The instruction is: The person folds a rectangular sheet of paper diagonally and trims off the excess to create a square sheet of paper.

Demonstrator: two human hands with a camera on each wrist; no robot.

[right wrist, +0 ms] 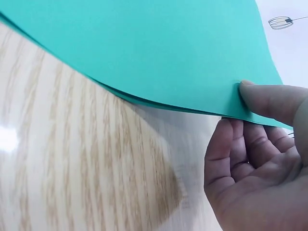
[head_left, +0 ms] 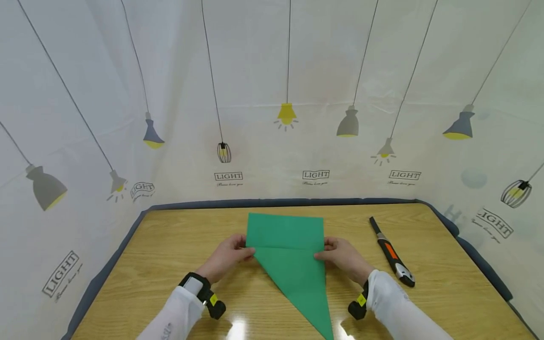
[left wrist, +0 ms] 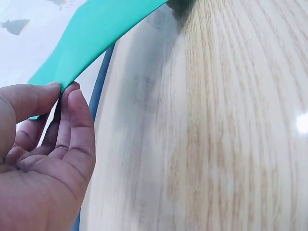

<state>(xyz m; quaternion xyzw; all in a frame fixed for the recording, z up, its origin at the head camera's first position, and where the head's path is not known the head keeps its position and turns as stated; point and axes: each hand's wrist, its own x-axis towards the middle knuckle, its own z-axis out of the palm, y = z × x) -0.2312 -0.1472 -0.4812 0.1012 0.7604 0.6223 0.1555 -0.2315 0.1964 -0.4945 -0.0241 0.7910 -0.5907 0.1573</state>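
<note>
A sheet of green paper, folded over on a diagonal, is held up between both hands over the table. Its upper part is a flat band, and below that it narrows to a point at the lower right. My left hand pinches the left edge where the slanted fold begins, thumb in front and fingers behind. On the opposite edge, my right hand pinches the paper the same way. In the right wrist view, two layers of the green paper show along the lower edge, slightly parted, with the right thumb on top.
A utility knife with a black and orange handle lies on the wooden table, right of the right hand. Dark padding borders the table. Behind it hangs a white sheet printed with lamps. A camera is strapped to each wrist.
</note>
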